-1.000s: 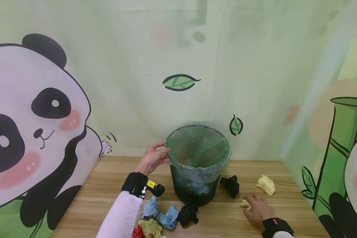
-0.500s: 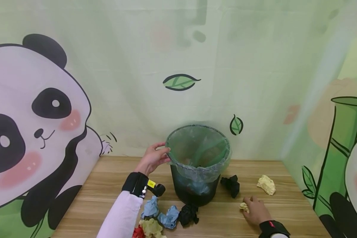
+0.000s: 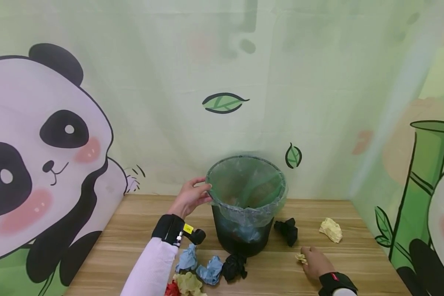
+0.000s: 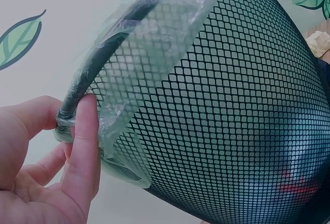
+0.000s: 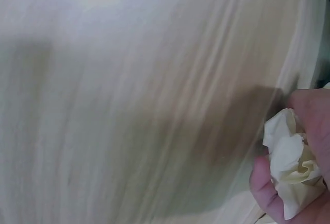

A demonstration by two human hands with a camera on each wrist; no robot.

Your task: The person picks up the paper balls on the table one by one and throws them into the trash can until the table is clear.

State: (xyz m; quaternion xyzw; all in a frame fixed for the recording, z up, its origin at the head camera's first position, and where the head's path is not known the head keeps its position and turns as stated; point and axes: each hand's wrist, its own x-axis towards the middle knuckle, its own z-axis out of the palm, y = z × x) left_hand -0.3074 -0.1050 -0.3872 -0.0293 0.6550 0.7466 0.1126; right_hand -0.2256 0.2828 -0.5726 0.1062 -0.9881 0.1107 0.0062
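A black mesh wastebasket (image 3: pixel 240 236) lined with a thin green plastic bag (image 3: pixel 229 211) stands on the wooden table. My left hand (image 3: pixel 190 197) pinches its left rim; in the left wrist view the thumb and fingers (image 4: pixel 85 147) clamp the rim and bag edge between them. Through the mesh, bluish and red shapes show low inside. To the right of the basket, my right hand (image 3: pixel 316 263) holds a crumpled yellow paper ball (image 3: pixel 301 258) low over the table. The right wrist view shows that paper ball (image 5: pixel 294 165) between thumb and fingers.
Beside the basket lie a black paper ball (image 3: pixel 286 231) and, farther right, a pale yellow one (image 3: pixel 331 230). In front sit two blue balls (image 3: pixel 209 270), another black one (image 3: pixel 234 267), a yellow one (image 3: pixel 188 283) and a red one (image 3: pixel 172 289). A printed backdrop (image 3: pixel 163 123) rises behind.
My right hand has closed its fingers around the small yellow paper ball and shifted slightly left with it. The left hand and the wastebasket have stayed in place.
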